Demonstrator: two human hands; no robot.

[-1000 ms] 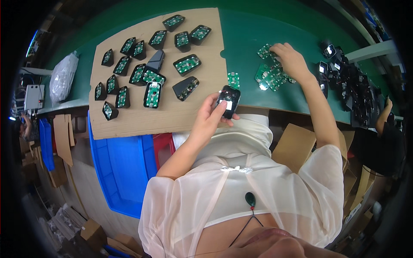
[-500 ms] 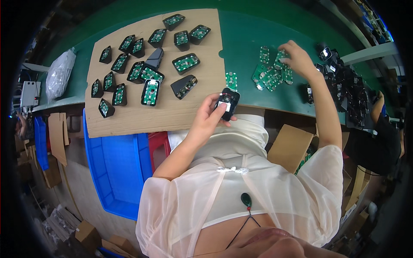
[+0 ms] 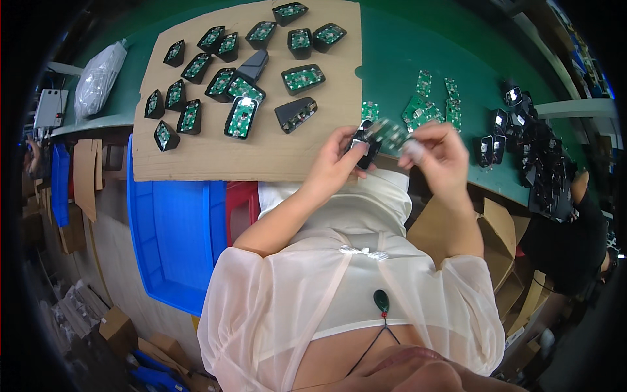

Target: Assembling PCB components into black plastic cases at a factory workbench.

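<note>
My left hand is closed round a small black plastic housing, its thumb lying over a pale patch inside. My right hand pinches a green circuit board, smeared by motion, close beside the housing's upper end. Whether board and housing touch, I cannot tell. A single board lies on the bench just beyond my left hand. Farther right is a small pile of loose green boards, with more boards in a row beside it.
A cardboard sheet on the green bench bears several black housings fitted with boards. More black housings are heaped at the right. A plastic bag lies far left; a blue bin stands below the bench edge.
My right hand has come back from the loose boards towards my left hand, bringing a circuit board. My left hand still holds the housing. The whole view has shifted slightly.
</note>
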